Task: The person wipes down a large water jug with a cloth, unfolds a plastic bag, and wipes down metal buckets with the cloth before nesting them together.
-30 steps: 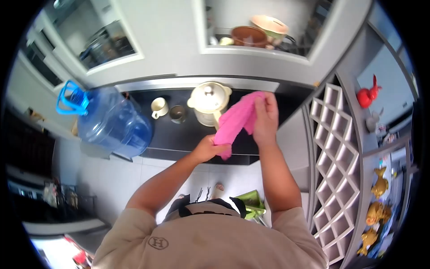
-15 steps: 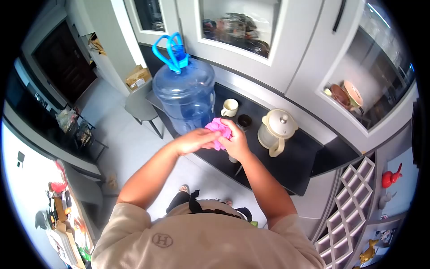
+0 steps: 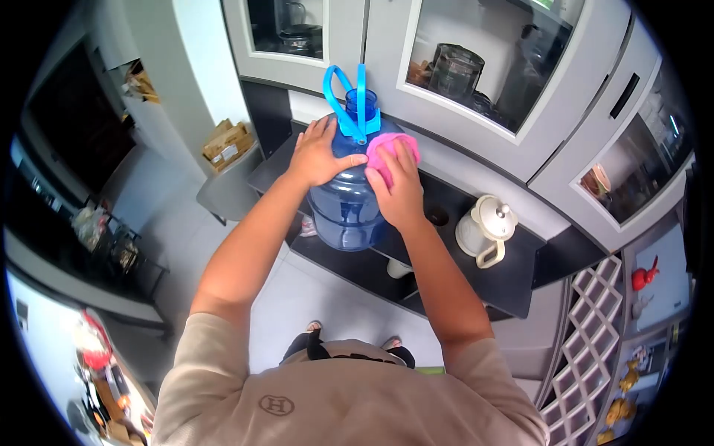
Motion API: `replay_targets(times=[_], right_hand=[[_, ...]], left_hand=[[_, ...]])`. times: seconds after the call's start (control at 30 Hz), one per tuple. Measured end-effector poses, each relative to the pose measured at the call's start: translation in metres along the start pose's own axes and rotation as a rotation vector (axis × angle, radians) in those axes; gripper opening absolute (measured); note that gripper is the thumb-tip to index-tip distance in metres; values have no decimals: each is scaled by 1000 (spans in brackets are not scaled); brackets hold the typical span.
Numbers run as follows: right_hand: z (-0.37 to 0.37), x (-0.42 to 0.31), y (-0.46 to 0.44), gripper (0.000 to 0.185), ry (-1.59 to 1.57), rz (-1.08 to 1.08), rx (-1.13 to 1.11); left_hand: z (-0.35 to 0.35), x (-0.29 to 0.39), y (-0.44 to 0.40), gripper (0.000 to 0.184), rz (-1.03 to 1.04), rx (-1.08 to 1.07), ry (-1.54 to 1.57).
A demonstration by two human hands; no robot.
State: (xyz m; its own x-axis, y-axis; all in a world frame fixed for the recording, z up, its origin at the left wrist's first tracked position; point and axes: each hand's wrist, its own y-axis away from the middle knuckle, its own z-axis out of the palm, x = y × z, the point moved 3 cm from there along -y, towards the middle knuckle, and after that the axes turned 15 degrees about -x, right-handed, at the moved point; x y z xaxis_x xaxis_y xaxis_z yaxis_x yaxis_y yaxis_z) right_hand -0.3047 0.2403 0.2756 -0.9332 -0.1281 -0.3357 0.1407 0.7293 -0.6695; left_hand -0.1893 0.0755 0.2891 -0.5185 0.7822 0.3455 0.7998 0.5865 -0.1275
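A large blue water jug stands upright on the dark counter, with a bright blue carrying handle around its neck. My left hand lies on the jug's left shoulder, fingers spread and thumb stretched toward the middle. On the right shoulder, my right hand presses a crumpled pink cloth against the plastic, its fingers over the cloth. The cloth's underside and the jug surface beneath it are hidden.
To the right on the counter stands a cream kettle with a lid and handle. A white cup sits on a lower shelf. Glass-fronted cabinets hang above. A grey chair with cardboard boxes stands at left.
Both hands were together on the pink cloth in front of the jug. They have parted and moved up onto the jug, the cloth staying in the right hand. The view has shifted.
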Motion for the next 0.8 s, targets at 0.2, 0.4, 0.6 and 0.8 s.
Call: replay_targets(times=[0.2, 0.4, 0.6, 0.8], right_hand=[[4, -9, 3, 37, -35, 17, -38], [1, 35, -43, 30, -188, 590, 46], [3, -7, -20, 34, 7, 157, 19], [3, -4, 3, 39, -116, 133, 51]], left_hand=[[2, -7, -2, 118, 108, 1, -88], [-8, 2, 3, 106, 59, -17, -83], [-11, -3, 5, 111, 79, -59, -87], [-14, -2, 4, 116, 113, -121, -60]])
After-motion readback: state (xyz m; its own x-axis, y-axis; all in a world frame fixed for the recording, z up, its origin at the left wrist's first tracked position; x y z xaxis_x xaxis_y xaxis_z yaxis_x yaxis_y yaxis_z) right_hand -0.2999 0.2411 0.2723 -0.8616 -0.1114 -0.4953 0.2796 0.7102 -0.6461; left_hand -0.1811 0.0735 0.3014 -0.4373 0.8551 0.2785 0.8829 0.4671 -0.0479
